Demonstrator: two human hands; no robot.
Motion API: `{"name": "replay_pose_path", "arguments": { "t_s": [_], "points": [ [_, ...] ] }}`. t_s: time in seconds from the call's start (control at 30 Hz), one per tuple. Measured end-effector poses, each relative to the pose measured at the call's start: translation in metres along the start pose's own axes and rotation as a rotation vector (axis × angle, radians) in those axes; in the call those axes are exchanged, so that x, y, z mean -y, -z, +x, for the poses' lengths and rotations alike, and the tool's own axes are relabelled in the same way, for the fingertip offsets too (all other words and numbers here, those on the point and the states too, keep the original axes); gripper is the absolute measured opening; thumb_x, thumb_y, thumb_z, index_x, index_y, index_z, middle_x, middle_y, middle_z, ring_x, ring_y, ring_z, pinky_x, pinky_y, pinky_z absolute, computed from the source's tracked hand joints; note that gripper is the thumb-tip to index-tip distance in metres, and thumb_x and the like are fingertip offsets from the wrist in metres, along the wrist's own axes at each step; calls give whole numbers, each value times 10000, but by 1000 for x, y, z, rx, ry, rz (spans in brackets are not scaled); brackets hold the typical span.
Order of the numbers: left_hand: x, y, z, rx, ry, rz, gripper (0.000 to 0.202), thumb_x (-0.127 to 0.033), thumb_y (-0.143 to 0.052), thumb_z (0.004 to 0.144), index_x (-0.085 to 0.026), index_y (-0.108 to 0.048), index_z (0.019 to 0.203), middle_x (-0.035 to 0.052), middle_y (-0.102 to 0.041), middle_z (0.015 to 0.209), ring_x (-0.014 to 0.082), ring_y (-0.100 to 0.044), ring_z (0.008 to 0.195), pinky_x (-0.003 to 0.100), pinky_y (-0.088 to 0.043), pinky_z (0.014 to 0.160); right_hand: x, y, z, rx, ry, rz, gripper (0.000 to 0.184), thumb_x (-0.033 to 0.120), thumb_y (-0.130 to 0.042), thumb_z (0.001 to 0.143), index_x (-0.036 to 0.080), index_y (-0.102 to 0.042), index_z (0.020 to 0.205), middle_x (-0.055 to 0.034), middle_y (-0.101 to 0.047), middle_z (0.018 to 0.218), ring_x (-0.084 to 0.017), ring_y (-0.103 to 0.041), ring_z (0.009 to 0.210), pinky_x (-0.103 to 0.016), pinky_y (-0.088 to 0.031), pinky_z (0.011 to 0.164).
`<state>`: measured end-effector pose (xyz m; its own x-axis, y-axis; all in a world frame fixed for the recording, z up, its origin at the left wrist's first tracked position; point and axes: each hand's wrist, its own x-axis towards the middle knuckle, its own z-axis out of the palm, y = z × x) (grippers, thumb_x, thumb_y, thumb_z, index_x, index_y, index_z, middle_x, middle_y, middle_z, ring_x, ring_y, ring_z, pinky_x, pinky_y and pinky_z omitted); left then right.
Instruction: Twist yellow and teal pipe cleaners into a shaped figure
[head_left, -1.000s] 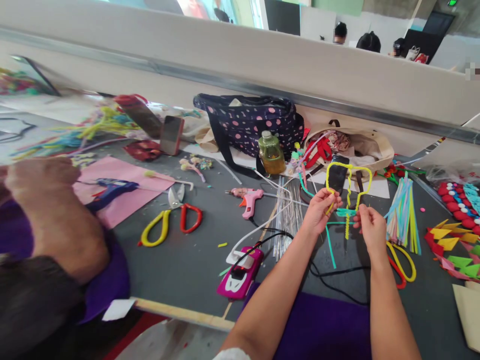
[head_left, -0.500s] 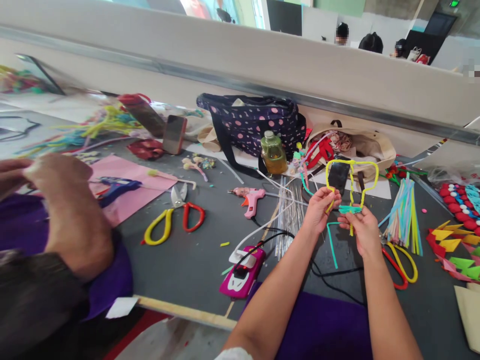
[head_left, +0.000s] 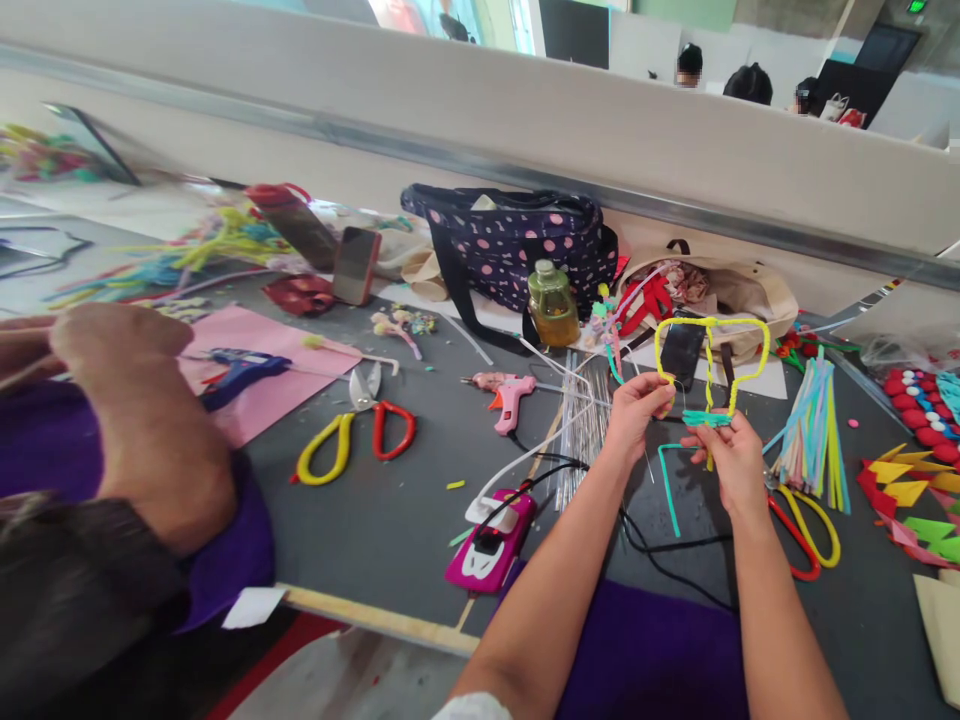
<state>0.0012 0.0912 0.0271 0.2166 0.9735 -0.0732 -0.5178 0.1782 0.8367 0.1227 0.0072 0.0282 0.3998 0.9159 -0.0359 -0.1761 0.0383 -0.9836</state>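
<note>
Dark grey craft surface [head_left: 390, 540], crowded with supplies. Held up above it, a yellow pipe-cleaner frame [head_left: 709, 365], long stem upright, nearer the right hand [head_left: 726, 455]. Clamped in the right grip, teal binding [head_left: 703, 419] around the stem; pinched in the left hand [head_left: 634, 412], the left loop's lower end. Close rightward, red-and-yellow-handled scissors [head_left: 816, 502]; leftward, silver wires [head_left: 579, 430]; bodyward, the front edge [head_left: 375, 619].

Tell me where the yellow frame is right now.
In the head view, the yellow frame is right of centre, held between the left hand and the right hand, in front of the beige bag.
</note>
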Motion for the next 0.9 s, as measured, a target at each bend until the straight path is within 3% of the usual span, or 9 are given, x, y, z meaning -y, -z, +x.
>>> {"name": "replay_pose_path", "arguments": {
  "t_s": [0.2,0.33,0.47,0.9],
  "points": [
    [1,-1,0,-21,68,-98,246,-239,-829,571,-139,-674,734,-12,-631,622,87,-603,541,179,-464,525,3,-2,-2,23,-7,-9,355,364,-775,696,193,-562,923,-28,-735,748,-174,-706,586,-198,-496,415],
    [-1,-3,-1,-18,90,-144,300,-216,-832,554,-135,-696,810,-25,-628,645,58,-576,503,164,-460,509,5,-2,-3,28,-24,-11,354,373,-782,687,189,-566,899,-33,-736,742,-182,-707,591,-204,-496,417],
    [-1,-4,-1,-11,81,-174,265,-198,-827,552,-129,-676,758,-36,-618,658,32,-548,477,146,-443,495,7,-1,-4,53,-61,17,374,372,-794,669,187,-564,898,-37,-739,743,-183,-709,592,-199,-496,416],
    [2,-3,-2,1,93,-169,297,-220,-820,585,-125,-698,838,-22,-633,624,60,-580,516,169,-466,518,5,0,-3,38,-30,-11,364,373,-783,681,192,-561,906,-34,-740,746,-190,-715,597,-215,-520,430]
  ]
}}
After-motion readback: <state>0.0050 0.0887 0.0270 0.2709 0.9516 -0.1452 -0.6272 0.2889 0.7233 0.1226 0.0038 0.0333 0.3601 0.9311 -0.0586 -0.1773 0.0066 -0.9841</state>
